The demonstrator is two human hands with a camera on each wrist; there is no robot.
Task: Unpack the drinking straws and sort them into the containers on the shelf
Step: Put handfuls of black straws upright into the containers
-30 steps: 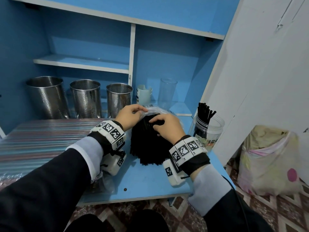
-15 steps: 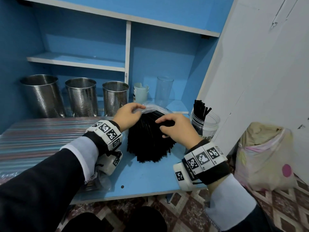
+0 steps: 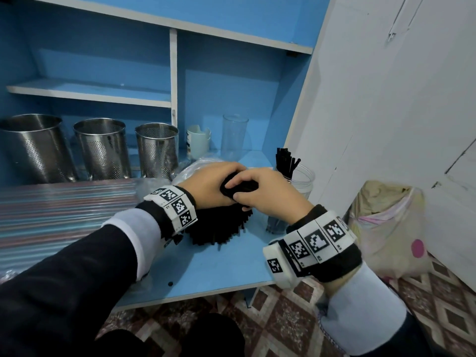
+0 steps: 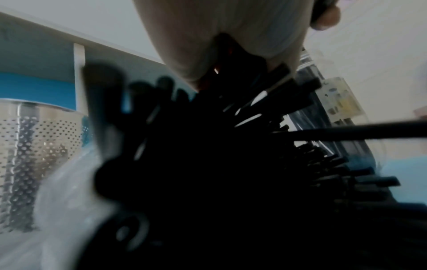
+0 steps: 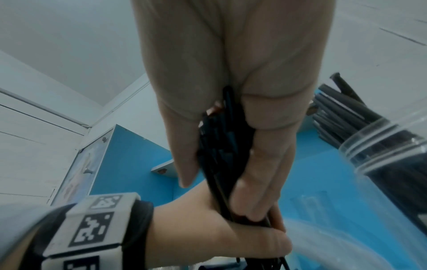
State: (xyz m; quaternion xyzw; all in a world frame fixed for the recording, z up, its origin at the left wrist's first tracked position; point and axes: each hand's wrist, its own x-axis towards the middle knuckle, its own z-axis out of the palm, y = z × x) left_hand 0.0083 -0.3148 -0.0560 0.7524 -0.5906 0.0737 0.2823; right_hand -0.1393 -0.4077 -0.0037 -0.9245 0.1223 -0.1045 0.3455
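Note:
A thick bundle of black drinking straws lies on the blue shelf, half in a clear plastic wrapper. My left hand holds the bundle's far end. My right hand grips a fistful of straws from the same bundle, thumb and fingers curled round them. A clear plastic jar with several black straws stands just right of my hands. In the left wrist view the bundle's straw ends fill the frame.
Three perforated steel cylinders stand along the back left. A white cup and a clear glass sit behind the bundle. A striped sheet covers the shelf's left. A stuffed plastic bag stands on the floor at right.
My right hand went from lying on top of the bundle to curling round a fistful of straws. My left hand slid right and now meets the right hand over the bundle.

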